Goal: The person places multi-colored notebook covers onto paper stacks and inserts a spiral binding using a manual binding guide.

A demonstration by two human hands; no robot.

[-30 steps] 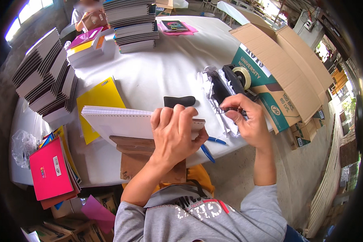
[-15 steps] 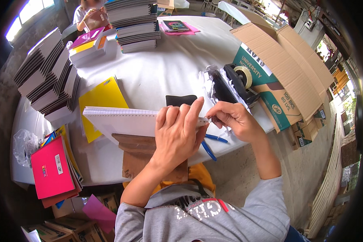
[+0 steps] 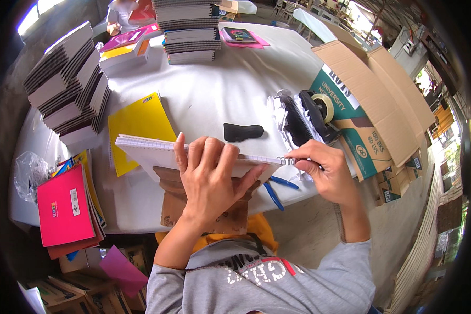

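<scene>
An unbound notebook [image 3: 149, 150] of white ruled pages, with small punched holes along its edge, rests tilted on a brown wooden block [image 3: 180, 206]. My left hand [image 3: 209, 170] grips it near the middle, fingers across the upper side and thumb toward the right end. At that right end, my right hand [image 3: 325, 170] pinches a thin wire spiral [image 3: 289, 161] between thumb and fingers, its first loops at the holes. The rest of the spiral seems to hang down past my right forearm. Blue-handled pliers [image 3: 283, 182] lie just below, and a black curved pad [image 3: 243, 132] lies beyond the notebook.
A yellow notebook [image 3: 141, 125] lies left, near stacks of spiral notebooks [image 3: 68, 89] and a pink notebook [image 3: 63, 204]. Right stand a tape dispenser [image 3: 315, 110], a tray of black spirals [image 3: 295, 123] and an open cardboard box [image 3: 361, 115]. A person [image 3: 123, 15] sits across the table.
My right hand has moved right and slightly down, drawing the wire spiral's loops into view. My left hand has shifted left along the notebook. The black pad is now uncovered.
</scene>
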